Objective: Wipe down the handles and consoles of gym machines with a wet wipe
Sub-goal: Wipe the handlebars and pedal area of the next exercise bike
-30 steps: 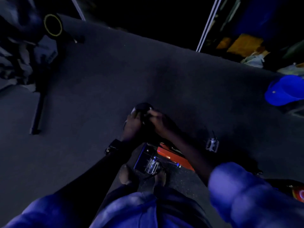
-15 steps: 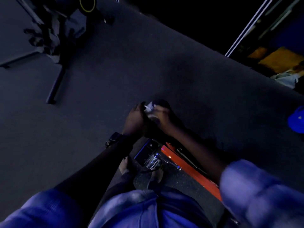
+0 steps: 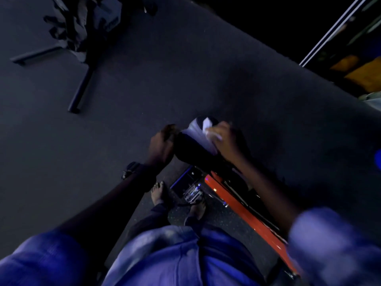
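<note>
A black padded handle end [image 3: 191, 149] of an orange-framed gym machine [image 3: 237, 205] stands in front of me in dim light. My left hand [image 3: 161, 144] grips its left side with curled fingers. My right hand [image 3: 223, 138] presses a white wet wipe [image 3: 203, 130] onto the top right of the handle, fingers curled over the wipe. Part of the wipe is spread over the handle's tip.
Dark carpet floor [image 3: 185, 69] lies all around. Another machine's black legs [image 3: 81, 87] stand at the upper left. My bare feet [image 3: 159, 193] are beside a metal pedal [image 3: 191, 193]. White rails [image 3: 334, 32] and cluttered goods line the upper right.
The view has swung right and closer. The white wipe has spread out over the handle top under my right hand. My left hand stays on the handle's left side.
</note>
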Demonstrator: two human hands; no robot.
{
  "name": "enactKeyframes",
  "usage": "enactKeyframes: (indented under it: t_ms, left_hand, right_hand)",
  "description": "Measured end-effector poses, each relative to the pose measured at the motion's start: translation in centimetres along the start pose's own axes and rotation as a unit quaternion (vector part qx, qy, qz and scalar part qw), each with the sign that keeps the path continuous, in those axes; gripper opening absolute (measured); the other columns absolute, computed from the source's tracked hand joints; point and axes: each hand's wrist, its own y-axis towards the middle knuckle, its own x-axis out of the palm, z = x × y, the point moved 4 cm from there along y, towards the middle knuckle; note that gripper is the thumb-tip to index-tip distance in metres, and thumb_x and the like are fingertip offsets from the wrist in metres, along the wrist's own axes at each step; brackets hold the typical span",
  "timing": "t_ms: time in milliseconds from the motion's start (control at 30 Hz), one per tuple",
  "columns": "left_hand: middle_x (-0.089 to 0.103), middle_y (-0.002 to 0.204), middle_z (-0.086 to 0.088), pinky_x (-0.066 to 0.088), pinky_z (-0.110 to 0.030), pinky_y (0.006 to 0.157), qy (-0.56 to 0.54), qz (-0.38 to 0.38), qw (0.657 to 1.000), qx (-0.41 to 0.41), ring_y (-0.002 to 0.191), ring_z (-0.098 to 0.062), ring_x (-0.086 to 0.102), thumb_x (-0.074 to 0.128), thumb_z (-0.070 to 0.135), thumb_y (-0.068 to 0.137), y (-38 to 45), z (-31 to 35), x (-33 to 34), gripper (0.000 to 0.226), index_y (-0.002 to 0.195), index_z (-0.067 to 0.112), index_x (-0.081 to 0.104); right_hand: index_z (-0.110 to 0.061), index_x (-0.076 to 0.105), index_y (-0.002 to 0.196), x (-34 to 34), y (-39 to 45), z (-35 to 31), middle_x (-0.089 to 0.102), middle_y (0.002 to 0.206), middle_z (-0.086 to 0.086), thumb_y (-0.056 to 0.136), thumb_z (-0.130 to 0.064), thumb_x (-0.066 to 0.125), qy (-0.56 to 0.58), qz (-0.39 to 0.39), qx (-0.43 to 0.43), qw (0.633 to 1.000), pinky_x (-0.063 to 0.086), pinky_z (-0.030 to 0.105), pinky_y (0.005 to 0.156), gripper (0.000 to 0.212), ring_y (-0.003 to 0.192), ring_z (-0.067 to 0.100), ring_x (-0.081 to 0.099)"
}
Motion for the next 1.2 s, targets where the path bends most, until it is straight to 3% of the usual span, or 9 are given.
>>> enactKeyframes:
  t_ms: [67, 200, 333, 400, 600, 767, 900, 1067, 1200]
  left_hand:
    - [0.073, 0.112, -0.012, 0.052, -0.049, 0.097, -0.036, 0.025, 0.999, -0.025, 0.107, -0.032, 0.068, 0.043, 0.059, 0.076, 0.0, -0.5, 0.0, 0.051, 0.106, 0.029, 0.070]
    - [0.074, 0.105, -0.010, 0.052, -0.048, 0.098, -0.077, 0.043, 0.995, -0.038, 0.105, -0.028, 0.069, 0.036, 0.069, 0.081, -1.1, 0.1, -0.3, 0.048, 0.084, 0.033, 0.067]
    - [0.075, 0.105, -0.008, 0.051, -0.049, 0.100, -0.120, 0.058, 0.989, -0.071, 0.106, -0.028, 0.069, 0.038, 0.077, 0.078, -1.5, -1.7, 0.1, 0.054, 0.077, 0.034, 0.071]
    - [0.074, 0.103, -0.005, 0.050, -0.045, 0.101, -0.120, 0.062, 0.988, -0.069, 0.105, -0.028, 0.068, 0.039, 0.069, 0.091, -2.5, -0.7, 0.2, 0.052, 0.082, 0.030, 0.073]
    - [0.062, 0.137, -0.015, 0.040, -0.039, 0.108, -0.083, 0.023, 0.996, -0.034, 0.129, -0.030, 0.055, 0.031, 0.051, 0.107, -3.9, 0.3, 0.8, 0.055, 0.129, 0.015, 0.065]
    - [0.065, 0.132, -0.013, 0.043, -0.034, 0.100, -0.108, 0.039, 0.993, -0.034, 0.122, -0.028, 0.059, 0.029, 0.050, 0.107, -5.5, -0.4, 2.1, 0.055, 0.127, 0.015, 0.067]
    - [0.063, 0.137, -0.010, 0.041, -0.035, 0.107, -0.137, 0.038, 0.990, -0.026, 0.127, -0.025, 0.057, 0.029, 0.053, 0.106, -6.5, -0.8, 2.2, 0.055, 0.132, 0.020, 0.065]
    - [0.062, 0.139, -0.009, 0.039, -0.040, 0.113, -0.177, 0.055, 0.982, -0.042, 0.130, -0.024, 0.056, 0.028, 0.064, 0.098, -7.7, -0.4, 3.1, 0.069, 0.133, 0.017, 0.065]
    - [0.069, 0.128, -0.005, 0.045, -0.047, 0.109, -0.283, 0.127, 0.948, -0.069, 0.120, -0.021, 0.062, 0.034, 0.076, 0.085, -8.6, -1.0, 5.6, 0.079, 0.123, 0.017, 0.070]
  right_hand:
    - [-0.008, 0.077, 0.095, -0.2, 1.6, -2.3, 0.068, 0.094, 0.017, 0.088, -0.011, 0.065, 0.052, 0.027, 0.025, 0.998, 0.047, 0.037, 0.077, 0.014, 0.089, 0.032, 0.064]
    - [-0.004, 0.075, 0.104, 4.5, -1.1, -2.9, 0.068, 0.106, 0.019, 0.090, -0.006, 0.064, 0.014, -0.224, -0.121, 0.967, 0.046, 0.035, 0.092, 0.018, 0.103, 0.028, 0.061]
    - [-0.006, 0.078, 0.079, 1.1, -1.1, -2.0, 0.067, 0.076, 0.012, 0.082, -0.019, 0.070, 0.031, -0.151, -0.177, 0.972, 0.042, 0.030, 0.076, 0.016, 0.075, 0.020, 0.061]
    - [0.003, 0.072, 0.075, 1.5, 0.1, -5.1, 0.065, 0.073, 0.019, 0.086, -0.017, 0.065, 0.039, -0.089, -0.143, 0.985, 0.043, 0.034, 0.068, 0.023, 0.068, 0.024, 0.062]
    - [-0.012, 0.074, 0.071, 3.0, -3.4, -3.5, 0.072, 0.076, 0.002, 0.079, -0.017, 0.067, -0.188, -0.357, -0.218, 0.889, 0.051, 0.032, 0.075, 0.012, 0.069, 0.018, 0.066]
    - [-0.004, 0.073, 0.077, 1.1, -3.8, -3.8, 0.070, 0.079, 0.017, 0.078, -0.028, 0.064, -0.217, -0.328, -0.213, 0.895, 0.052, 0.045, 0.068, 0.026, 0.074, 0.029, 0.067]
    - [-0.010, 0.066, 0.080, -0.5, -6.4, -1.6, 0.067, 0.082, 0.008, 0.081, -0.055, 0.044, -0.234, -0.312, -0.202, 0.898, 0.052, 0.035, 0.066, 0.050, 0.077, 0.023, 0.066]
    - [-0.006, 0.071, 0.099, -4.1, -9.7, 0.3, 0.066, 0.102, 0.014, 0.093, -0.035, 0.048, -0.314, -0.450, -0.301, 0.780, 0.051, 0.040, 0.076, 0.037, 0.094, 0.032, 0.064]
    - [-0.009, 0.063, 0.107, -1.0, -6.6, -2.5, 0.068, 0.102, 0.012, 0.097, -0.026, 0.050, -0.308, -0.361, -0.345, 0.810, 0.049, 0.036, 0.074, 0.023, 0.095, 0.030, 0.064]
